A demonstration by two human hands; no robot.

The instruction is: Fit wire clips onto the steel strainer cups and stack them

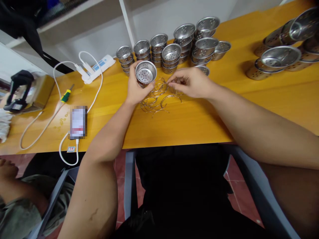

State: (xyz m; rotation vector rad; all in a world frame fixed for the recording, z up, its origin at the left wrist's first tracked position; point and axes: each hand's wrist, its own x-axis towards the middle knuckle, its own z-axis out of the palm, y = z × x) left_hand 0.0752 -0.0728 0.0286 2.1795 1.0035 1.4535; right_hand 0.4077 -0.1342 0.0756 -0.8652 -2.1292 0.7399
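My left hand (136,87) is wrapped round a small perforated stainless steel cup (146,72), its open mouth tilted up towards me. Just right of it, my right hand (190,82) pinches a thin curved metal wire (166,83) between thumb and forefinger. Below both hands lies a loose tangle of curved metal wires (152,103) on the yellow wooden table (174,129). Behind the hands stand stacks of similar perforated cups (171,58), and a small one (203,70) sits partly hidden behind my right hand.
More stacked cups (276,61) lean over at the right. On the left are a phone (78,122) on a white cable, a green screwdriver (66,95), a power strip (99,69) and a cardboard box (41,93). Another person's arm (22,194) shows at lower left.
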